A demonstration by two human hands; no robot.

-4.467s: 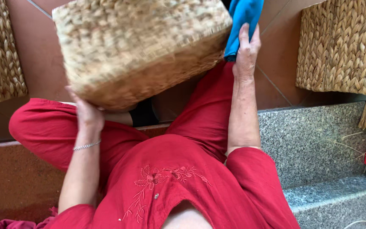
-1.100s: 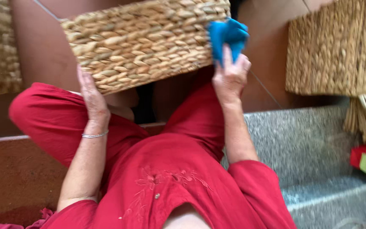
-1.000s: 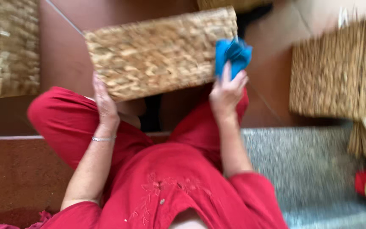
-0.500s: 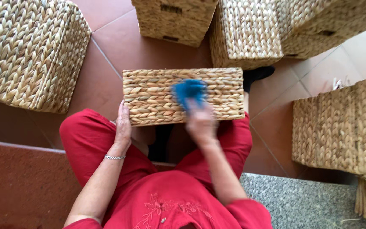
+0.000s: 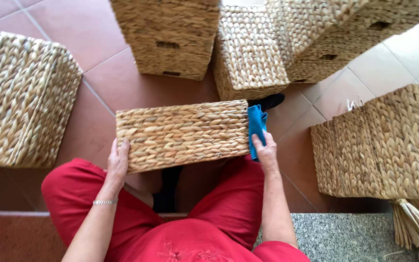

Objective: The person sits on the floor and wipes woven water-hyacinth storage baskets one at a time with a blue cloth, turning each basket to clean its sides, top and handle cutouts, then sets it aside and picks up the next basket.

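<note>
Red top (image 5: pixel 209 245) w/ embroidered flower motif at chest, red trousers (image 5: pixel 233 204), thin silver bracelet (image 5: pixel 104 202) on left wrist, dark socks (image 5: pixel 167 194). Arms bare below sleeves.
</note>
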